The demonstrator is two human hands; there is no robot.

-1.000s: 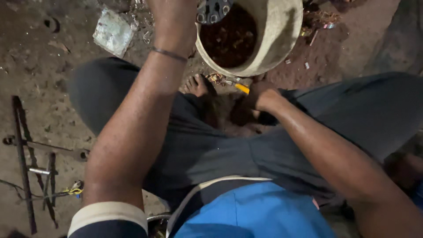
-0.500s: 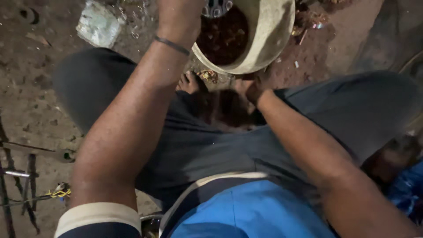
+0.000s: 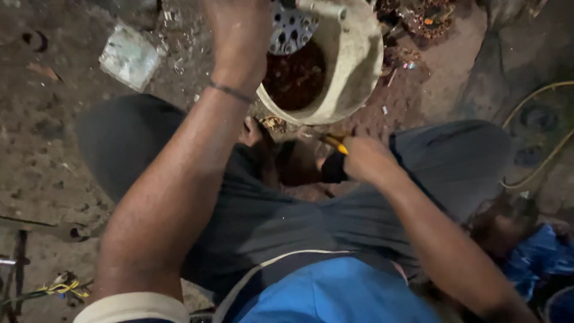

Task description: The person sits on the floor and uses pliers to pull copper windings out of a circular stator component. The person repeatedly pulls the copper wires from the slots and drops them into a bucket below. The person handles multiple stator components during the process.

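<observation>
My left hand (image 3: 239,36) grips the rim of the pale drum (image 3: 353,66), which stands on the dirt floor (image 3: 48,155) just beyond my knees; I cannot tell how its fingers sit. My right hand (image 3: 365,158) is closed around a yellow-handled tool (image 3: 333,143) below the drum.

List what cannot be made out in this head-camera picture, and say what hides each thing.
- Left hand: fingers cut off by the top edge; grip unclear.
- Yellow-handled tool: the right hand covers most of it; its kind and working end are hidden.
- Perforated metal disc in the round beige casing: partly cut off by the top edge.
- Reddish-brown inside of the casing: too dark to identify.
- Bare foot: half hidden by the left forearm.
</observation>
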